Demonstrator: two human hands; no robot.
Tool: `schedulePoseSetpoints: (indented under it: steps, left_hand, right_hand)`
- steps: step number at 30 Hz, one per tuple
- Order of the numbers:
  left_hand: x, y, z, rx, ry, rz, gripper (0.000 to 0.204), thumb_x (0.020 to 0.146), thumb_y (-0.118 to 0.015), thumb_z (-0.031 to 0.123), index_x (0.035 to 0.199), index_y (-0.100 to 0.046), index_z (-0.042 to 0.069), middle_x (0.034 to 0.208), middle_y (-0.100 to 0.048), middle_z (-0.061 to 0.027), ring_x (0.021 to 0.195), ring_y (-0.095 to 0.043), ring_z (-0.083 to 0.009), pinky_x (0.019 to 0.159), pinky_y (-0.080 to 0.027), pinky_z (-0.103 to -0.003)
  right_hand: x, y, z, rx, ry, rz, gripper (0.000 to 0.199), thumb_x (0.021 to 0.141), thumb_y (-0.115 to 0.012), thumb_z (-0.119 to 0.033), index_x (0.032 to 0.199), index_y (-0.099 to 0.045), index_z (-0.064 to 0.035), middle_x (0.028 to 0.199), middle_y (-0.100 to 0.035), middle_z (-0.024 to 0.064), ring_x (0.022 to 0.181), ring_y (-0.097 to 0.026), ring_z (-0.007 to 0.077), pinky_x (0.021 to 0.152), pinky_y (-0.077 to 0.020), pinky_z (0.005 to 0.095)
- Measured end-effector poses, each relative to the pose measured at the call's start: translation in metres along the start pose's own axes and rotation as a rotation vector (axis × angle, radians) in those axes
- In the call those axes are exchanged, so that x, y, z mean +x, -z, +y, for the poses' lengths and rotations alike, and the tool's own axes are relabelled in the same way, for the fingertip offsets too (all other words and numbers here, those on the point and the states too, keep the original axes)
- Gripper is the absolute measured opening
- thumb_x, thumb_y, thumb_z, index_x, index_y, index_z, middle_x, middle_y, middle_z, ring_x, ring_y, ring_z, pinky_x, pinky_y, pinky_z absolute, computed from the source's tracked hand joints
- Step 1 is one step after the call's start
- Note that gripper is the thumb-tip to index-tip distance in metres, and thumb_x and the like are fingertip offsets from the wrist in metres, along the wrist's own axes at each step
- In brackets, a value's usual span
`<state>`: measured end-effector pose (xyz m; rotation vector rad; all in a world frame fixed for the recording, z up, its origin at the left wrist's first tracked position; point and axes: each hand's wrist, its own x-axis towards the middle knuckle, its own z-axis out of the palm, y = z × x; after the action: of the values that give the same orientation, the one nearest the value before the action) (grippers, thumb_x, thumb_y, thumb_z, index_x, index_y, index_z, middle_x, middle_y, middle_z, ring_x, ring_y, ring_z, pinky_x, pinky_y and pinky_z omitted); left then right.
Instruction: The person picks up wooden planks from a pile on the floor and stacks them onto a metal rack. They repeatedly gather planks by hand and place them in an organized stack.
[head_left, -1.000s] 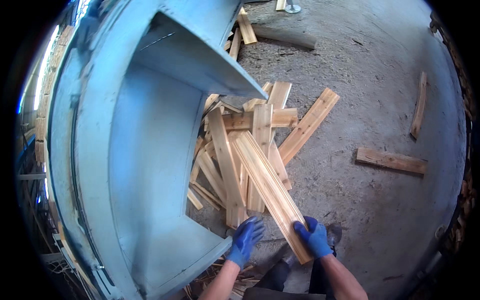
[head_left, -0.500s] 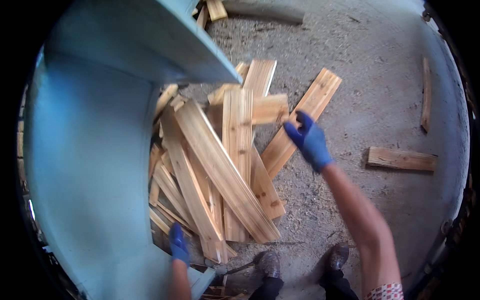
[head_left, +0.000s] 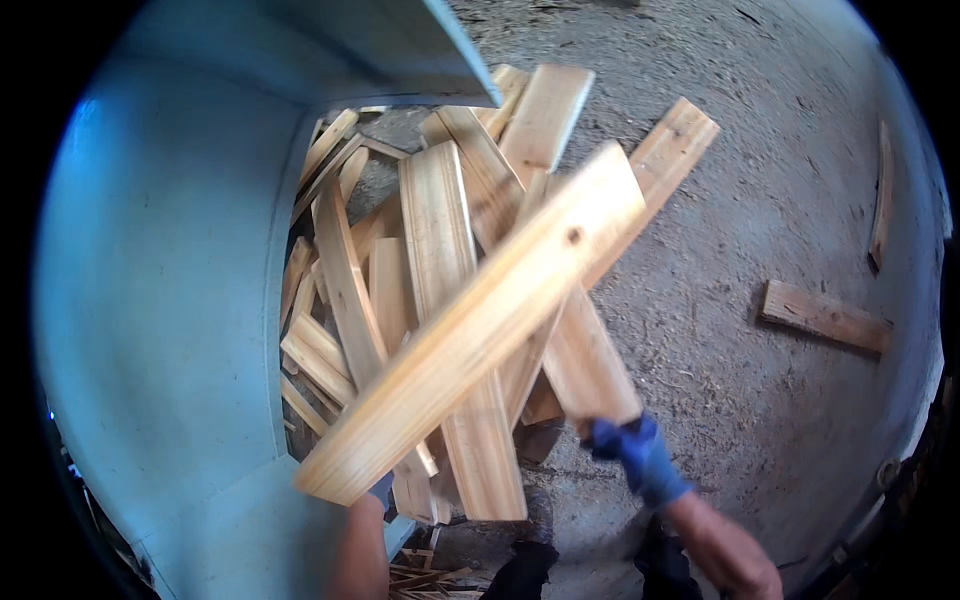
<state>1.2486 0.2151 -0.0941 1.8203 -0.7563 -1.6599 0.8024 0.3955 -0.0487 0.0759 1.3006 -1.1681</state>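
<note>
A long pale plank point(head_left: 480, 325) with a dark knot is raised over the pile, slanting from lower left to upper right. Its lower left end rests with my left hand point(head_left: 384, 487), whose blue glove is mostly hidden beneath the wood; the fingers do not show, but the plank appears held there. My right hand point(head_left: 645, 462), also in a blue glove, is closed round the near end of a second plank point(head_left: 590, 365), which passes behind the raised one. Under both lies a heap of loose planks, among them a wide grooved plank point(head_left: 437, 225).
A light blue metal panel point(head_left: 180, 300) walls off the left side, with an overhanging flap point(head_left: 400, 50) above. On the gritty concrete floor point(head_left: 720, 400) at the right lie a short board point(head_left: 825, 318) and a thin strip point(head_left: 882, 195). My shoes stand just below the heap.
A plank has come up off the heap across the view at my left hand. My right hand has moved down and closed on another plank's end. Some planks have shifted.
</note>
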Motion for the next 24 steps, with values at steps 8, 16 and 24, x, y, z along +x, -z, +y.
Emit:
schedulePoseSetpoints:
  steps: [8,16,24]
  left_hand:
    - [-0.057,-0.088,0.049,0.144,-0.052,-0.289,0.043,0.1,-0.037,0.034,0.134,-0.04,0.007,0.133,-0.048,-0.0104,0.117,-0.05,-0.025,0.102,-0.041,-0.038]
    - [-0.043,-0.126,0.116,0.147,-0.291,0.178,0.046,0.098,-0.045,0.029,0.136,-0.043,0.003,0.131,-0.05,-0.013,0.117,-0.05,-0.0216,0.101,-0.039,-0.032]
    - [-0.071,-0.231,0.061,1.218,-0.964,-0.104,0.044,0.09,-0.06,0.016,0.131,-0.049,0.004,0.14,-0.043,-0.0126,0.129,-0.042,-0.0244,0.098,-0.043,-0.035]
  right_hand:
    - [-0.044,0.017,0.053,-0.388,-0.034,-0.517,0.026,0.086,-0.068,-0.021,0.103,-0.065,-0.0028,0.094,-0.069,0.005,0.085,-0.062,0.0132,0.078,-0.0507,0.029]
    - [-0.013,0.098,0.009,-0.22,0.221,0.355,0.029,0.093,-0.057,-0.023,0.11,-0.062,-0.0002,0.099,-0.066,0.0068,0.085,-0.06,0.0143,0.075,-0.0498,0.0278]
    - [0.066,0.019,-0.074,0.056,0.586,-0.008,0.035,0.095,-0.048,-0.011,0.127,-0.048,0.002,0.122,-0.055,0.0115,0.11,-0.053,0.0194,0.096,-0.0419,0.0345]
